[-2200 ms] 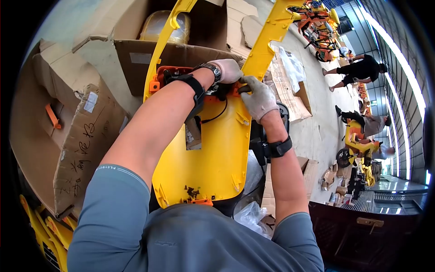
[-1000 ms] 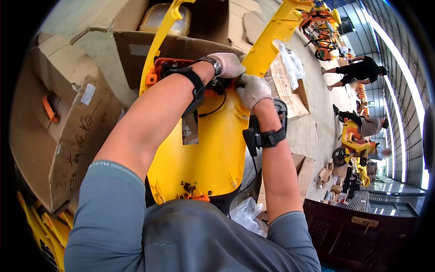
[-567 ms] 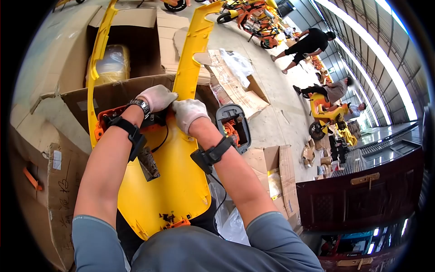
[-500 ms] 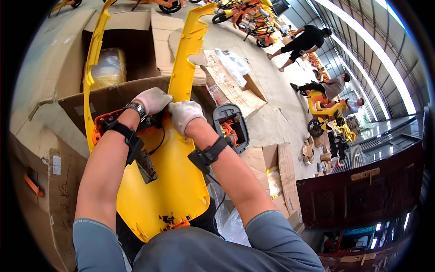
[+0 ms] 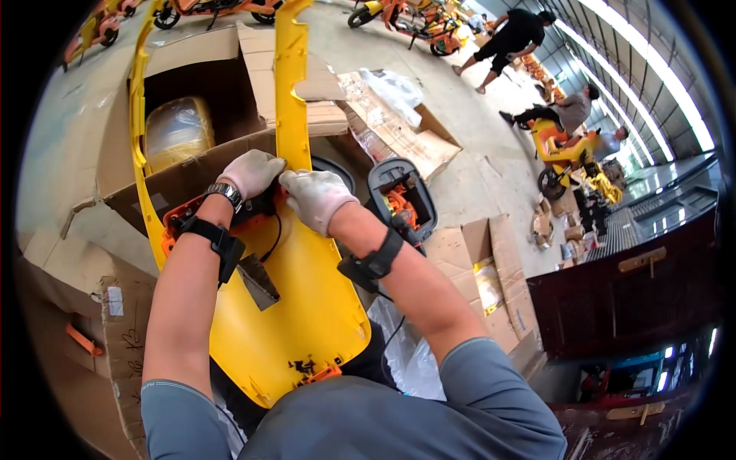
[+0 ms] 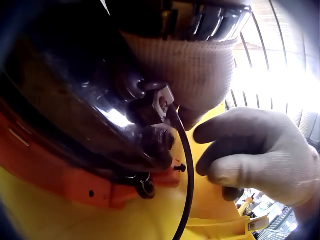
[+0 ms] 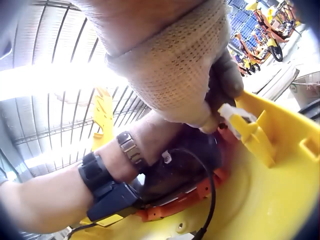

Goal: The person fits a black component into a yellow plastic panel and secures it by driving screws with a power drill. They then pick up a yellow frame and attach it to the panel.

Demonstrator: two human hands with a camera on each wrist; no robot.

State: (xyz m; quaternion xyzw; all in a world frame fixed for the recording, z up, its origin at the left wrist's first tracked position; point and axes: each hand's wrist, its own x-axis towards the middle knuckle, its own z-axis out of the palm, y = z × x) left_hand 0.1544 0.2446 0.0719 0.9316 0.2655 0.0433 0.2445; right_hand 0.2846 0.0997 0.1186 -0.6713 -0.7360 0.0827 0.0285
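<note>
A large yellow plastic panel (image 5: 284,330) with two long arms lies before me. An orange bracket (image 6: 90,192) carrying a glossy black housing (image 6: 60,115) sits across it. My gloved left hand (image 5: 254,173) is bent over the housing beside the panel's right arm. Opposite it, my gloved right hand (image 5: 316,195) has bent fingers at that arm's base; I cannot tell what either hand holds. In the left wrist view, a small black screw (image 6: 180,167) sticks out of the bracket near a black cable (image 6: 188,185). Several small dark parts (image 5: 299,372) lie low on the panel.
An opened cardboard box (image 5: 207,165) with a plastic-wrapped item (image 5: 180,132) stands ahead. Right of my hands is a grey shell (image 5: 431,203) with orange parts inside. A dark red door (image 5: 606,310) lies farther right; people and yellow scooters are beyond.
The head view has turned, bringing more floor and scooters into sight at the top. Both hands stay near the base of the panel's right arm, the right hand changing its finger pose slightly.
</note>
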